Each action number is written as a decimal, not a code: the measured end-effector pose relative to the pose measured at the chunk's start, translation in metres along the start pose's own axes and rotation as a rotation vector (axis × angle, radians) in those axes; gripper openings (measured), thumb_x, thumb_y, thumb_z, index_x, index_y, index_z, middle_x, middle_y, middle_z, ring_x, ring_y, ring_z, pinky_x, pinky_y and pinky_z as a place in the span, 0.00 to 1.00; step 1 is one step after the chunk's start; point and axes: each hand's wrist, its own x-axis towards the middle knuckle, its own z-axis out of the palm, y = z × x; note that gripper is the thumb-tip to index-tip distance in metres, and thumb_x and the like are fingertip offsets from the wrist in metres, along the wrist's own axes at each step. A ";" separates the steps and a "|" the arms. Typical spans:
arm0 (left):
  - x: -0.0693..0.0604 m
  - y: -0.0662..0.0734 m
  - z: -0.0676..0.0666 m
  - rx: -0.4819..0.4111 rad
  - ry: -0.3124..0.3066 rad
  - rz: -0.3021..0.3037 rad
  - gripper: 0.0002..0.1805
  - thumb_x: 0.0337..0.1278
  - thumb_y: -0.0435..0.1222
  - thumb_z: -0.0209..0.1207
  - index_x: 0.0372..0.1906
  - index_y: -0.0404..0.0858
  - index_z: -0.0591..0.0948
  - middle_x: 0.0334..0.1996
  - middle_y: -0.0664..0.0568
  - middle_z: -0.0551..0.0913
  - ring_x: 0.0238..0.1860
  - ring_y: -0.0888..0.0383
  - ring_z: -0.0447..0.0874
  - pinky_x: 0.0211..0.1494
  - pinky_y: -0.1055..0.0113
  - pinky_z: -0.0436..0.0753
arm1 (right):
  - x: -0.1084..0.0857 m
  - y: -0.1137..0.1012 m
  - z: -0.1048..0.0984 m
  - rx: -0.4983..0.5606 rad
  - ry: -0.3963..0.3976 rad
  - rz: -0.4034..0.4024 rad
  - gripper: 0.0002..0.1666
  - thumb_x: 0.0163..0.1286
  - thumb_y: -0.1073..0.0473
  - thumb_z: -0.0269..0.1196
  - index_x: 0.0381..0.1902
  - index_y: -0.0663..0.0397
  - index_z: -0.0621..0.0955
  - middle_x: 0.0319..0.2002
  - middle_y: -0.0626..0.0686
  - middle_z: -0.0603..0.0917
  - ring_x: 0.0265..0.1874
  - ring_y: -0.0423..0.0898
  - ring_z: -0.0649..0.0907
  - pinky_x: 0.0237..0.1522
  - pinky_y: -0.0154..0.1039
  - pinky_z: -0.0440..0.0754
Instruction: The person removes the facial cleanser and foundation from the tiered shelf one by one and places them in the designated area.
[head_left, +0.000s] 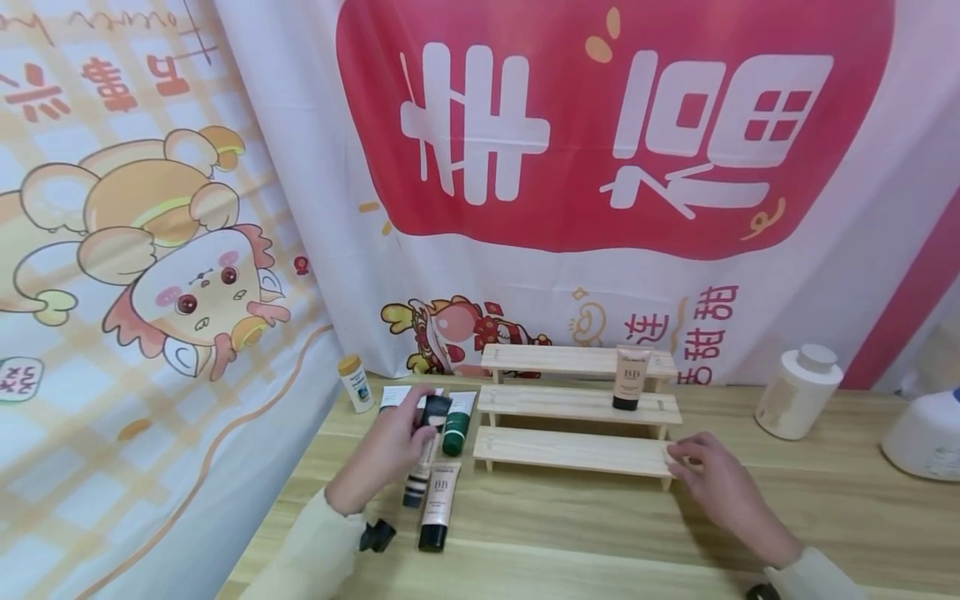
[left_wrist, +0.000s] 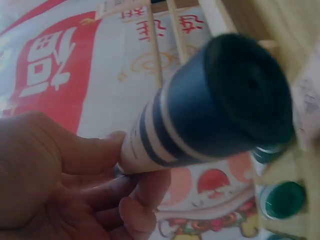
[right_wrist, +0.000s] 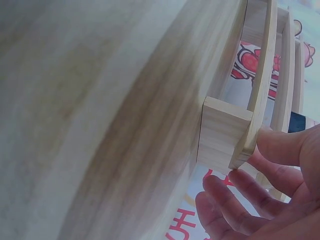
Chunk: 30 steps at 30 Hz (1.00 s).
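Note:
My left hand (head_left: 393,446) pinches a pale tube (left_wrist: 145,137) between thumb and fingers. Its striped dark blue cap (left_wrist: 245,95) faces the left wrist camera, and the hand hides part of the body. Close below it in the head view, a pink BB cream tube (head_left: 440,504) with a black cap lies on the table. Green-capped tubes (head_left: 458,423) lie beside the hand. A three-step wooden rack (head_left: 570,450) stands to the right, bearing another BB cream tube (head_left: 630,379) upright on its middle step. My right hand (head_left: 716,483) pinches the right end of the lowest step.
A small white bottle (head_left: 358,387) with a yellow cap stands at the back left. Back right are a white jar (head_left: 798,396) and a larger white container (head_left: 926,437). Printed cloth (head_left: 315,167) hangs behind and left of the wooden table (head_left: 570,542).

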 end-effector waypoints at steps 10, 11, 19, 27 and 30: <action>-0.025 -0.048 0.013 0.087 -0.193 -0.210 0.28 0.59 0.32 0.60 0.63 0.35 0.65 0.39 0.40 0.80 0.26 0.57 0.75 0.26 0.64 0.76 | 0.000 -0.001 -0.001 -0.010 -0.013 0.016 0.14 0.56 0.65 0.68 0.42 0.64 0.83 0.42 0.59 0.78 0.38 0.58 0.81 0.40 0.55 0.79; -0.025 -0.052 0.015 0.094 -0.207 -0.219 0.28 0.59 0.32 0.60 0.62 0.34 0.65 0.40 0.40 0.79 0.27 0.56 0.75 0.26 0.63 0.75 | 0.000 -0.001 -0.001 -0.012 -0.012 0.016 0.14 0.56 0.65 0.68 0.42 0.64 0.83 0.42 0.59 0.78 0.38 0.58 0.81 0.40 0.55 0.79; -0.019 -0.077 0.033 0.097 -0.215 -0.266 0.25 0.60 0.33 0.61 0.60 0.32 0.69 0.39 0.43 0.79 0.28 0.56 0.75 0.27 0.63 0.75 | 0.000 -0.003 -0.002 -0.003 -0.023 0.026 0.14 0.57 0.65 0.68 0.42 0.65 0.83 0.43 0.59 0.78 0.38 0.58 0.81 0.40 0.55 0.79; -0.013 -0.082 0.038 0.115 -0.205 -0.295 0.24 0.58 0.34 0.62 0.59 0.33 0.73 0.44 0.43 0.79 0.30 0.56 0.75 0.25 0.65 0.74 | 0.000 -0.003 -0.002 0.000 -0.017 0.023 0.14 0.56 0.66 0.68 0.42 0.65 0.83 0.42 0.59 0.78 0.38 0.57 0.81 0.40 0.55 0.79; -0.012 -0.080 0.037 0.146 -0.222 -0.314 0.25 0.59 0.35 0.61 0.61 0.33 0.73 0.47 0.41 0.78 0.31 0.54 0.75 0.27 0.63 0.75 | 0.000 -0.002 -0.001 -0.002 -0.014 0.023 0.14 0.56 0.66 0.68 0.42 0.65 0.83 0.42 0.58 0.78 0.38 0.57 0.81 0.40 0.55 0.79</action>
